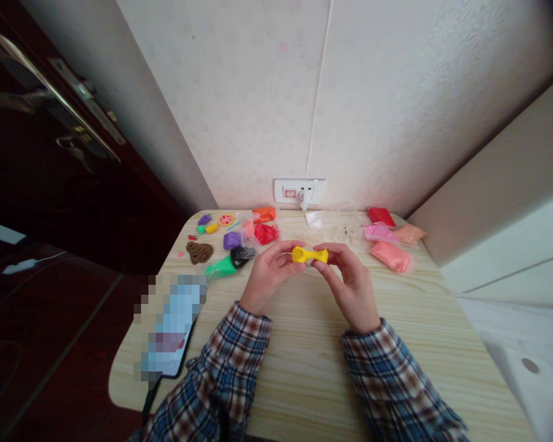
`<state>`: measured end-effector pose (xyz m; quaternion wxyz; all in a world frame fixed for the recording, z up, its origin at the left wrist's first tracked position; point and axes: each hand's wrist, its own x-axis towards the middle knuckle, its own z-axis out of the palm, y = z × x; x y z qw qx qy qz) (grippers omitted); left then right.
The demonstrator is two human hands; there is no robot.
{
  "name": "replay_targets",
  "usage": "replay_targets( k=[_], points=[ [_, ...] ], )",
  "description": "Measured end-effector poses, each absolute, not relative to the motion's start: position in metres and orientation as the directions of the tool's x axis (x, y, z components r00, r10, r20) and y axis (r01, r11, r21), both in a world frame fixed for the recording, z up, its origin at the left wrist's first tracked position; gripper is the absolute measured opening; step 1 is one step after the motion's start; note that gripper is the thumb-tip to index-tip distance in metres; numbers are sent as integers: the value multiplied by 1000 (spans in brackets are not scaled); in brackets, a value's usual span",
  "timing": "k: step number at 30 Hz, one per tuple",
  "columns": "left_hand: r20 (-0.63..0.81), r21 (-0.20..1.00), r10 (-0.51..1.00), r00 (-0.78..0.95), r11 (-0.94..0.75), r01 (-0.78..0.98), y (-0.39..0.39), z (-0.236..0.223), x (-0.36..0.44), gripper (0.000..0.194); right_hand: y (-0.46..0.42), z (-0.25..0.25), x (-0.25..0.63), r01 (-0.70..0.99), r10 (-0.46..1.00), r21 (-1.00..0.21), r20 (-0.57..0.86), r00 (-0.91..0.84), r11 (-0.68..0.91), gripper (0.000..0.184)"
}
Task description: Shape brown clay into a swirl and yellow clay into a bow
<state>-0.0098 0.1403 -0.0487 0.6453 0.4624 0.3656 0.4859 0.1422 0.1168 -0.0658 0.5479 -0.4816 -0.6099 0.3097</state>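
A piece of yellow modelling clay (pixel 309 255) is stretched between my two hands above the table, thick at both ends and thin in the middle. My left hand (pixel 274 270) pinches its left end between thumb and fingers. At the other end, my right hand (pixel 350 279) grips the clay the same way. Left of my hands lie a green clay packet (pixel 221 267), a black clay packet (pixel 242 255) and a purple one (pixel 233 240). Behind them is a red clay packet (pixel 266 233).
A coiled brown clay shape (pixel 199 252) and several small fruit-like pieces, one a round slice (pixel 226 220), lie at the left. A blurred phone (pixel 177 325) rests at the left edge. Pink and red packets (pixel 391 256) lie at the right. A wall socket (pixel 299 191) holds a plug.
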Motion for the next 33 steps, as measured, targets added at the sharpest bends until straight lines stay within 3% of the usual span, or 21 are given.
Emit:
replay_targets(
  k=[7,20,25,30,33],
  points=[
    [5,979,983,185,33,-201,142,-48,-11,26,118,-68,139,224,930,-908,366,16,354,38],
    [14,963,998,57,1,-269,144,-49,-11,16,114,-72,140,242,910,-901,397,120,360,13],
    [12,968,1000,10,-9,-253,144,-48,-12,17,112,-70,137,154,925,-932,350,145,329,16],
    [56,971,996,74,-37,-237,144,-47,-14,20,112,-67,136,66,943,-951,307,131,301,13],
    [47,963,989,142,-6,-271,144,-48,-14,25,112,-64,138,84,949,-948,313,50,308,26]
  ],
)
